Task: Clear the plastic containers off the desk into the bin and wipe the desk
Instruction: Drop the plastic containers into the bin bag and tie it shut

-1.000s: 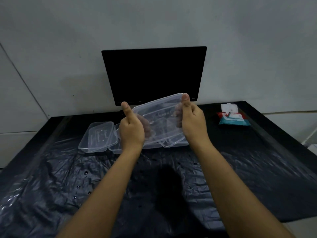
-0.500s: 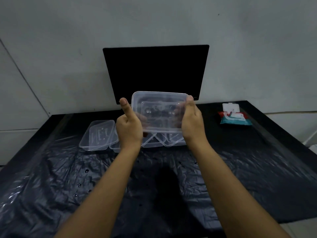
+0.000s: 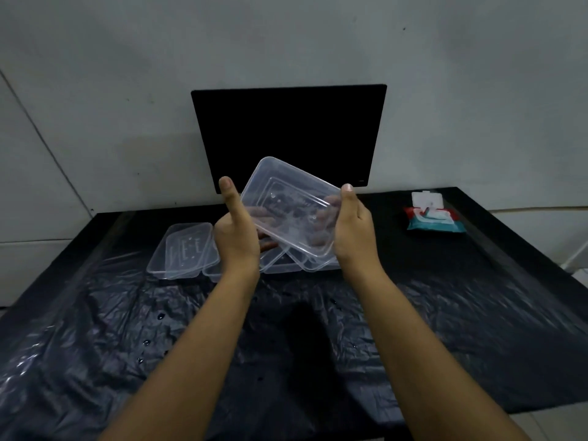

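I hold a clear plastic container (image 3: pixel 288 202) up above the desk, tilted with its left end raised. My left hand (image 3: pixel 235 232) supports it from behind with the thumb sticking up free. My right hand (image 3: pixel 353 227) grips its right end, thumb on the near rim and fingers behind. Beneath it on the desk (image 3: pixel 445 313) lie more clear containers: one (image 3: pixel 183 249) at the left, and others (image 3: pixel 286 262) overlapping under my hands, partly hidden.
The desk is covered in crinkled black plastic sheeting with water drops (image 3: pixel 146 343). A black monitor (image 3: pixel 288 132) leans at the back wall. A pack of wet wipes (image 3: pixel 434 218) with its lid open lies back right. No bin is in view.
The held container went from level, facing me, to tilted with its left end higher. My left thumb has come away from its rim. Both hands stayed at about the same place.
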